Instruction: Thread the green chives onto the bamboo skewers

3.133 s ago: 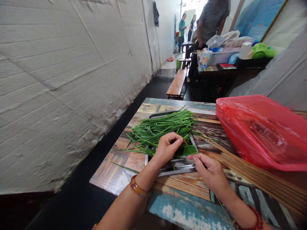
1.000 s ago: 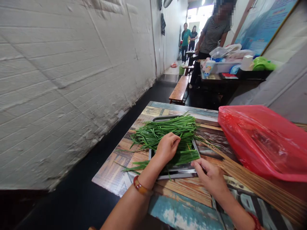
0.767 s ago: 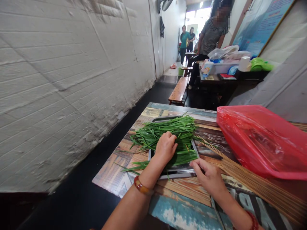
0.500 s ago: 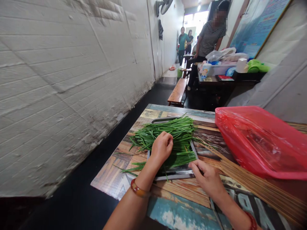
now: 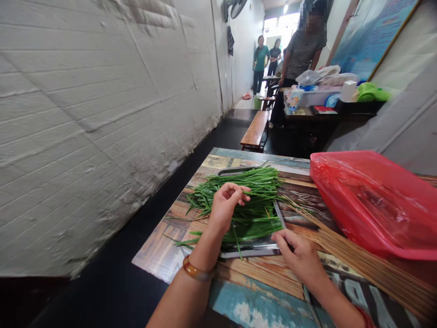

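Note:
Long green garlic chives [image 5: 259,182] are heaped on a metal tray [image 5: 280,214] on the table; some tips hang over its left side. Above the heap is my left hand [image 5: 227,202], wearing an amber bangle. Its fingers are curled and the thumb is closed toward the forefinger, with a green chive leaf showing at the fingertips. My right hand [image 5: 297,253] is closed at the tray's near right corner, beside the ends of a flat bunch of chives [image 5: 259,228]. What it grips is hidden by the fingers. A thin strip shows beneath its wrist.
A bundle of thin bamboo skewers [image 5: 362,259] lies on the right, beside a red plastic-covered basin [image 5: 372,200]. Beyond the patterned table [image 5: 164,246] stand a wooden bench [image 5: 256,130] and a cluttered table [image 5: 327,111]. A person in a striped top [image 5: 300,57] stands there.
My left hand has turned and its fingers have lifted and loosened from a tighter curl. My right hand stays closed near the tray corner. The view has shifted slightly.

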Tool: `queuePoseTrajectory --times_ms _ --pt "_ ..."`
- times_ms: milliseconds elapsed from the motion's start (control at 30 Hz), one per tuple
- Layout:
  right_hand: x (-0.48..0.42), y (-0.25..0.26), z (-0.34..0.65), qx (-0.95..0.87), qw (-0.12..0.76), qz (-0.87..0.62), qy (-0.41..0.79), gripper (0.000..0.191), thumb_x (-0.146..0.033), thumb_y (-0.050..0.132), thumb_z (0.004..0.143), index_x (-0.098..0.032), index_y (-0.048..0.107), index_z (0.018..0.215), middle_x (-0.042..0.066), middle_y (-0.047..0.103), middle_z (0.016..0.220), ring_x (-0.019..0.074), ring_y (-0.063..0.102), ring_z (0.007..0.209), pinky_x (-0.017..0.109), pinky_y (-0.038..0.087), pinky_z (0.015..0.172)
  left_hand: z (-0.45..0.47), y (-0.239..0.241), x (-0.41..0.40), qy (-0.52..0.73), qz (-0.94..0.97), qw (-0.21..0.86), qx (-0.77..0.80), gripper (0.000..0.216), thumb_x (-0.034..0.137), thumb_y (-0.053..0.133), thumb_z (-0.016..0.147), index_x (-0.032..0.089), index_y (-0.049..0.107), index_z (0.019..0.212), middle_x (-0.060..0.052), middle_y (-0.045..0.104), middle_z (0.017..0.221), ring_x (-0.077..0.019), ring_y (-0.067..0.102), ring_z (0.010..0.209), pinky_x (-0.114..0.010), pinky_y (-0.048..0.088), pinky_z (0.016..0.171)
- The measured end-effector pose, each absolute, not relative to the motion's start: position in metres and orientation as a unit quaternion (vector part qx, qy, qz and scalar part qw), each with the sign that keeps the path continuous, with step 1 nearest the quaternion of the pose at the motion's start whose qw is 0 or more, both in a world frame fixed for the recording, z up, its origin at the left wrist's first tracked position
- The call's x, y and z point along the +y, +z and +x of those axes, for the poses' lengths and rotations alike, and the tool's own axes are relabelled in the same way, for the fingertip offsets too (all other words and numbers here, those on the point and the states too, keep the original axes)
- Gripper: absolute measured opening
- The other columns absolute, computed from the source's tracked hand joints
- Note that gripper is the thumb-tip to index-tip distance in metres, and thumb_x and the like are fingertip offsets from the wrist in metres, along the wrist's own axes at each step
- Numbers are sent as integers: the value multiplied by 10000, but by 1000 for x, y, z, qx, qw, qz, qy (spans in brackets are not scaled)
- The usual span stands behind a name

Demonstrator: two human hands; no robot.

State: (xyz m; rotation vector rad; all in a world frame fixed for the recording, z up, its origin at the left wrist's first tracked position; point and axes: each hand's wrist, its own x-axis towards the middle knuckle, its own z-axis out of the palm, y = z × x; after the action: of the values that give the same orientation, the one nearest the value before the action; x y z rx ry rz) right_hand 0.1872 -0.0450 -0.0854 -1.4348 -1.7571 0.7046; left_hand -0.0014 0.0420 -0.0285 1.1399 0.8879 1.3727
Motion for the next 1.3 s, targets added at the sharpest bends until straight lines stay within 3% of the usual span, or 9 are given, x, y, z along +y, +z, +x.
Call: queuePoseTrajectory --times_ms 267,533,733,933,1033,1100,1200,1300 --pt "-45 -90 188 -693 376 -555 264 262 -307 433 882 -202 631 747 -2 676 685 148 635 638 232 442 609 0 -32 43 594 453 555 365 169 267 629 768 152 508 796 -42 689 756 -90 587 577 -194 417 534" --pt "-46 -87 187 -697 378 -553 258 271 -312 426 884 -206 637 753 3 685 678 155 648 624 230 456 583 5 -33 43 593 448 554 375 288 202 715 648 140 569 888 -14 668 695 -92 575 598 -223 453 600" --pt "-46 -87 188 -701 381 -547 254 276 -313 419 887 -208 633 749 8 687 685 160 648 633 238 464 597 5 -35 41 553 479 542 414 168 241 688 683 124 668 801 -37 669 706 -94 547 612 -208 417 565" --pt "-46 -87 188 -697 374 -555 259 263 -295 428 884 -205 643 761 8 698 716 157 654 667 239 467 622 -2 -34 44 606 460 503 411 131 254 665 721 151 693 798 -4 649 702 -68 534 593 -192 412 582" --pt "-45 -84 187 -694 377 -555 262 263 -284 426 882 -202 645 762 6 694 701 155 652 654 237 468 614 -1 -36 45 595 492 472 425 192 304 606 779 160 682 881 26 587 581 -60 494 469 -195 388 505" --pt "-45 -83 187 -691 382 -555 262 266 -282 424 882 -201 647 762 8 695 700 157 654 655 237 473 615 3 -39 43 565 542 433 447 210 318 583 795 165 681 899 12 603 624 -59 468 438 -200 367 463" --pt "-44 -81 187 -690 390 -550 262 270 -290 422 884 -201 649 768 16 702 715 160 657 666 236 480 615 12 -46 41 520 626 352 462 161 274 591 785 179 697 861 -25 638 742 -99 534 574 -212 406 524" --pt "-46 -80 187 -692 397 -542 266 271 -299 423 887 -201 647 771 20 703 723 160 655 667 236 484 615 17 -52 41 477 668 327 468 125 219 583 774 181 693 821 -28 630 729 -124 558 634 -222 425 560"
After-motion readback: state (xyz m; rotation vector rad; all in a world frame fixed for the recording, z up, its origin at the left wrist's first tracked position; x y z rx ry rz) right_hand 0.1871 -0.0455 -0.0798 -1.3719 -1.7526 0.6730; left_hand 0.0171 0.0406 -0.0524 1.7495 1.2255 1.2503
